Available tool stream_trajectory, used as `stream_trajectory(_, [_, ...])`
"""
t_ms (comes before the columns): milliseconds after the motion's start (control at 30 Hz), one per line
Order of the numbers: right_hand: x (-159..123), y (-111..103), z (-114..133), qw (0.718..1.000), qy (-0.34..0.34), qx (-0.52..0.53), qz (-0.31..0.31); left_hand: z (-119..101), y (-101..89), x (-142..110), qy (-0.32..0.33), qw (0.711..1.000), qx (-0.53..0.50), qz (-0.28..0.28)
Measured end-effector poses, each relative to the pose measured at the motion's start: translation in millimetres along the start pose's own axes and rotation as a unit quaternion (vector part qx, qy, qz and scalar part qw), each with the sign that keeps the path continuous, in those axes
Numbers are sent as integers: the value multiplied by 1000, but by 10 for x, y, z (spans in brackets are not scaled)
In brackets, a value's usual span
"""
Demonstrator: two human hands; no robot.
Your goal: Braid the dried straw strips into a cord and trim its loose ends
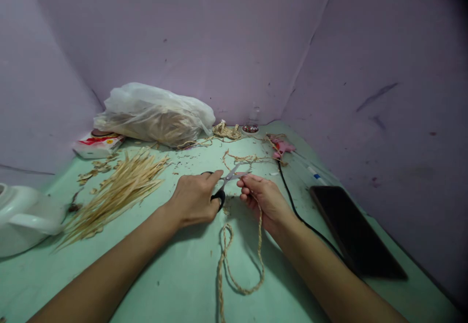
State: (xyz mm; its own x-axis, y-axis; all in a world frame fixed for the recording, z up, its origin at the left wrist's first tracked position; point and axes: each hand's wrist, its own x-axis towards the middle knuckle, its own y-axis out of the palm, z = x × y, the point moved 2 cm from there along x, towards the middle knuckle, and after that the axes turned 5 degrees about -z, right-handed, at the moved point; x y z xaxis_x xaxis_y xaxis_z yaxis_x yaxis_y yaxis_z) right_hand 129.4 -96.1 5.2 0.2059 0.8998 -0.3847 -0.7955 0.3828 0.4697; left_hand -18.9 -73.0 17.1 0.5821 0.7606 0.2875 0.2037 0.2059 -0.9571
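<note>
My left hand [195,196] grips a pair of scissors [227,180] by its black handles, with the blades spread apart and pointing right. Close to the blade tips, my right hand [263,197] pinches a thin braided straw cord [260,237] between thumb and fingers. From there the cord hangs down, curves over the table and doubles back in a narrow loop toward the near edge. Beyond the blades lie loose thin strands [237,158] of the same straw colour. Whether the blades touch the cord I cannot tell.
On the green table [183,284], a bundle of dry straw strips [120,191] lies left, beside a white jug [27,218]. A plastic bag [153,113], a tissue pack [98,146], a woven piece [226,130] and a bead jar [250,127] stand behind. Right are a pink glue gun [281,146] and a dark tablet [356,233].
</note>
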Motion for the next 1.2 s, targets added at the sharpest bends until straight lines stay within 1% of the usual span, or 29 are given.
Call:
stream_trajectory(200, [-1,3,-14,1000,-25,-15,-11,-2,25,-1,14,1000,-6,12])
stream_trajectory(333, [-6,2,-20,999,-40,-22,-14,-9,-2,9,10,998,-56,20])
stream_trajectory(533, [-21,9,-26,997,-60,-36,-35,7,-34,23,3,992,-120,44])
stream_trajectory(667, [-15,4,-19,996,-66,-41,-40,21,-39,13,10,986,-159,41])
stream_trajectory(767, [-13,3,-11,996,-68,-36,-33,47,3,22,12,976,-216,26])
stream_trajectory(833, [-13,3,-12,997,-61,-30,-30,91,38,48,-28,960,-279,-8])
stream_trajectory(867, [-13,3,-15,998,-56,-26,-30,119,49,67,-65,944,-321,-32])
stream_trajectory(900, [-14,3,-20,998,-51,-24,-30,146,54,86,-110,921,-370,-56])
stream_trajectory(967, [-15,5,-33,999,-42,-20,-24,185,49,121,-205,858,-464,-85])
stream_trajectory(1000, [-15,7,-41,999,-38,-19,-17,192,40,134,-243,827,-500,-87])
stream_trajectory(1033, [-16,10,-48,999,-34,-17,-10,194,29,143,-274,802,-524,-86])
stream_trajectory(1067, [-17,13,-56,999,-30,-16,-3,194,17,148,-297,785,-537,-86])
stream_trajectory(1100, [-17,15,-62,1000,-26,-14,3,193,8,148,-307,777,-542,-85])
stream_trajectory(1133, [-16,17,-67,1000,-23,-12,7,193,1,144,-304,779,-541,-87])
stream_trajectory(1167, [-14,17,-69,1000,-22,-10,8,194,-1,137,-290,790,-533,-89])
stream_trajectory(1200, [-11,16,-68,1000,-22,-8,8,195,-1,127,-266,809,-516,-91])
